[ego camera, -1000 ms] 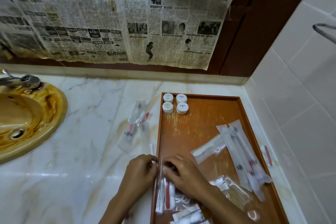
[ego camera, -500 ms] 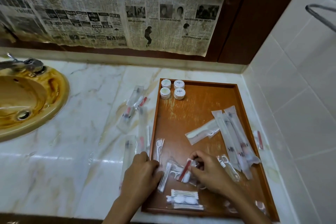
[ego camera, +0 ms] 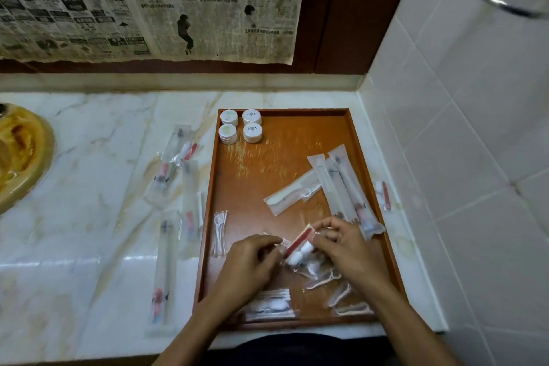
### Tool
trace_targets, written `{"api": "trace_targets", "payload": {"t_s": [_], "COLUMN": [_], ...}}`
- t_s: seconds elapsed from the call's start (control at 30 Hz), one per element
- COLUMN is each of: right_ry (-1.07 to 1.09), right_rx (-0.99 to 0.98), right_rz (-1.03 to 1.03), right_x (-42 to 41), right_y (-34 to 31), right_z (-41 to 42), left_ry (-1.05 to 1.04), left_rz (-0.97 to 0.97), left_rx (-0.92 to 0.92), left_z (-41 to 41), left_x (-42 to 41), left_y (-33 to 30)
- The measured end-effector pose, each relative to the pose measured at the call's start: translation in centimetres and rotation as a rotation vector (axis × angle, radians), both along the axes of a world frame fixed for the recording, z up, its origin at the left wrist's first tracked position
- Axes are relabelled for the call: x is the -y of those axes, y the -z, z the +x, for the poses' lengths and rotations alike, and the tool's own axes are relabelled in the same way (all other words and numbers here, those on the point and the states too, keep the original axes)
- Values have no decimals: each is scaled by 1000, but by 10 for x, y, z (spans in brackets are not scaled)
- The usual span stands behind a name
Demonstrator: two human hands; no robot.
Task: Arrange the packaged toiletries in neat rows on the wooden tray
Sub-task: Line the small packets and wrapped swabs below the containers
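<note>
The wooden tray [ego camera: 285, 157] lies on the marble counter by the right wall. Both hands work over its near half. My right hand [ego camera: 346, 246] pinches a small clear packet with a red strip and white pieces [ego camera: 298, 246]. My left hand [ego camera: 251, 261] touches the same packet's left edge, fingers curled. Floss-pick packets [ego camera: 335, 285] lie under and near my right hand. A cotton-swab packet [ego camera: 271, 304] sits by the tray's front edge. A narrow packet [ego camera: 219, 233] lies at the tray's left side. Long toothbrush packets [ego camera: 341, 184] sit at the right. Four round white soaps [ego camera: 240, 126] fill the far left corner.
Several long toothbrush packets [ego camera: 175, 166] lie on the marble counter [ego camera: 89, 187] left of the tray, one near the front edge [ego camera: 165, 270]. A small red-striped packet [ego camera: 383, 194] lies between tray and tiled wall. A stained yellow sink [ego camera: 20, 154] is at far left.
The view has tilted down and drawn closer. My right hand has raised the red-striped packet off the pile, and my left hand has come right to meet it.
</note>
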State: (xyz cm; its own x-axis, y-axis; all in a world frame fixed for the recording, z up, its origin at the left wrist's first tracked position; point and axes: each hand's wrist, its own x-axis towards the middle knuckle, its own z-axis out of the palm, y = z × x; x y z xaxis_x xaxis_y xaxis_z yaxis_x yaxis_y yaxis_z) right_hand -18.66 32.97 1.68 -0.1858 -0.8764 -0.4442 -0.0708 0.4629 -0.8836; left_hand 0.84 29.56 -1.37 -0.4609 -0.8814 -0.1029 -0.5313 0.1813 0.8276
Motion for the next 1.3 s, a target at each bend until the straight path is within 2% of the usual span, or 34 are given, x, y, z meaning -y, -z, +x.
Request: {"api": "trace_targets", "payload": {"t_s": [0.1,0.2,0.3,0.37,0.43,0.53,0.6,0.67,0.77,1.0,1.13,1.3], "right_ry": [-9,-11,-83,-279,-548,-924,-1079,-1125,-1124,-778,-591,-425], "right_rx": [85,92,-105,-265,-337,-488,-631,-706,-656,-171,-80,-55], "right_rz": [-5,-21,-19,-9,-15,-69,-95,-82,-35,45,69,28], "right_x": [-2,0,4,7,6,4,5,5,4,5,5,8], "right_y": [4,7,15,17,14,10,12,15,16,7,-3,-11], "right_z": [1,5,9,14,24,41,47,48,46,29,16,8], "left_ry": [22,16,-113,-263,-391,-484,-506,-518,-548,-539,-537,-540], "left_rz": [178,218,212,183,175,193,211,217,232,215,236,290], "left_rx": [-85,-48,-16,-12,-32,-60,-73,-94,-151,-188,-229,-273], "left_z": [-13,-16,-5,12,31,50,55,57,55,49,43,34], "left_x": [5,6,9,10,8,2,-3,-7,-12,-7,-2,6], "left_y": [-5,-8,-9,-8,-6,-4,-2,-2,-3,-4,-7,-9]}}
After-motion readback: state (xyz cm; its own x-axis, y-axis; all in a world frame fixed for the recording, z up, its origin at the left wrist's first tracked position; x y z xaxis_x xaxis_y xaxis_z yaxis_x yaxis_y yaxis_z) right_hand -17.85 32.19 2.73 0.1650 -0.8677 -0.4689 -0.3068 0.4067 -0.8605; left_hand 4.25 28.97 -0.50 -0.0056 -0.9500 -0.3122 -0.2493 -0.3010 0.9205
